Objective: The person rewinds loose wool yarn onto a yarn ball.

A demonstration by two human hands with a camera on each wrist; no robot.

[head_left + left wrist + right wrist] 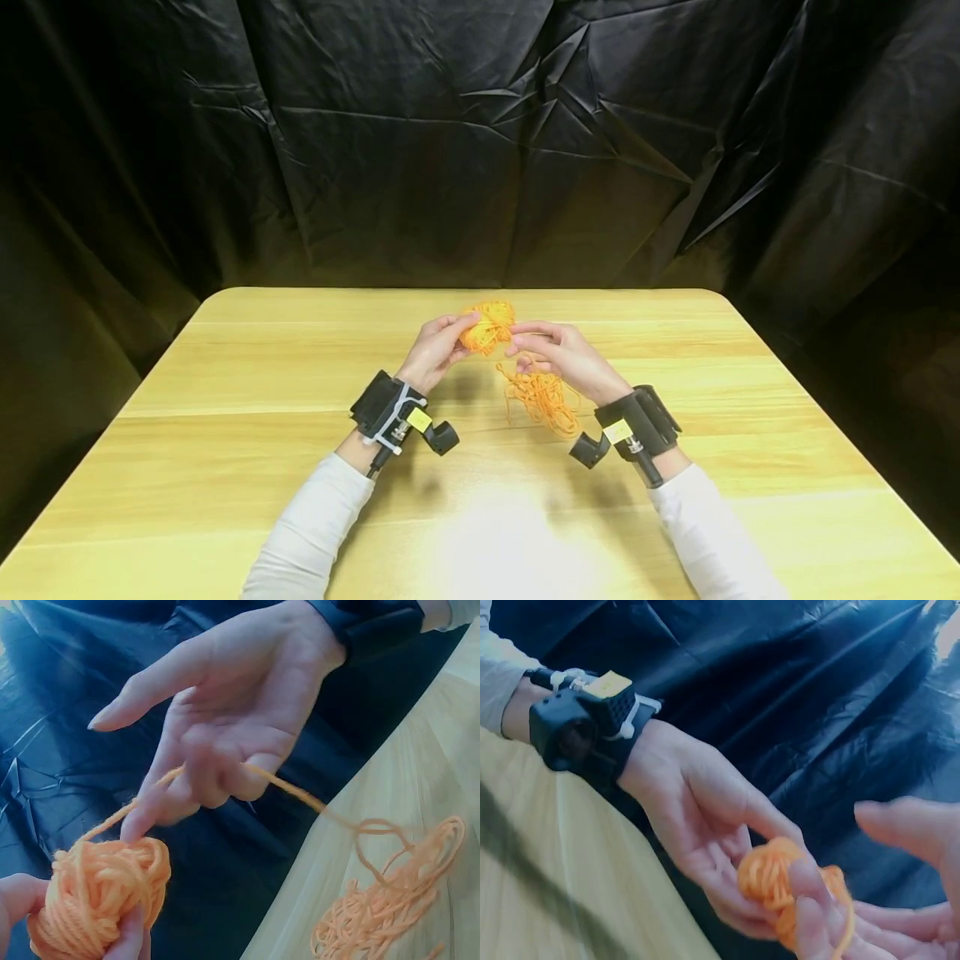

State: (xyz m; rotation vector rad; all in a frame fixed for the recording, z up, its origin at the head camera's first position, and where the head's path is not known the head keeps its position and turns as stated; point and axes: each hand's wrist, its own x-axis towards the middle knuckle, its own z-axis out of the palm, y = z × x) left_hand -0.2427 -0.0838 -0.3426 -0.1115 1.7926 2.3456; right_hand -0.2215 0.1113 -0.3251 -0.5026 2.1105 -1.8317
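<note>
My left hand (pixel 433 352) holds a ball of orange yarn (pixel 489 325) above the far part of the table, thumb on one side and fingers on the other. Close to its right side is my right hand (pixel 576 360), with a fingertip at the ball in the left wrist view. A yarn strand (pixel 296 793) runs from the ball through this hand's curled fingers and down to a loose tangle of yarn (pixel 546 404) on the table. The right thumb (pixel 131 705) stands out straight, away from the strand. In the right wrist view the right fingers partly cover the ball.
The light wooden table (pixel 247 492) has its far edge just beyond the hands. A black sheet (pixel 390 167) hangs behind and around it. Each wrist wears a black strap with a small camera (pixel 441 437) sticking inward.
</note>
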